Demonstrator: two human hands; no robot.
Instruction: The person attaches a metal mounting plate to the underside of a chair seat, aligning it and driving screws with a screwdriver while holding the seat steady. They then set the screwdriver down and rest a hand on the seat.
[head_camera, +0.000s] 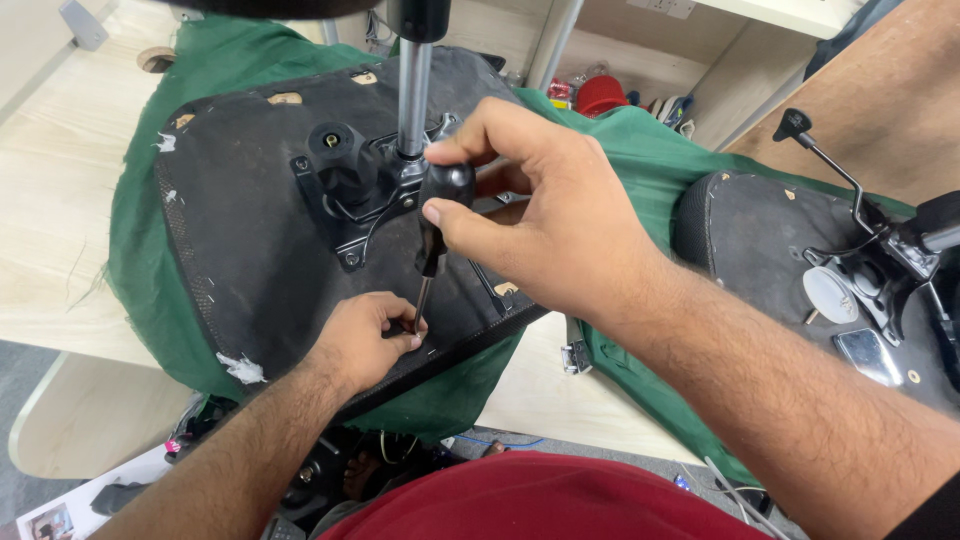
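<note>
Right hand (540, 215) grips the screwdriver (432, 250) handle at frame centre; left hand (365, 335) fingers pinch its tip on the seat (250, 250); keeping the shaft upright should prevent slipping.

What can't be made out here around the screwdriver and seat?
Head view only:
- Screwdriver tip and any fastener under it: hidden by the left hand.
- Handle top: covered by the right hand.
- Metal column on the upturned seat: cut off by the top edge.
- Second seat: cut off at the right edge.
</note>
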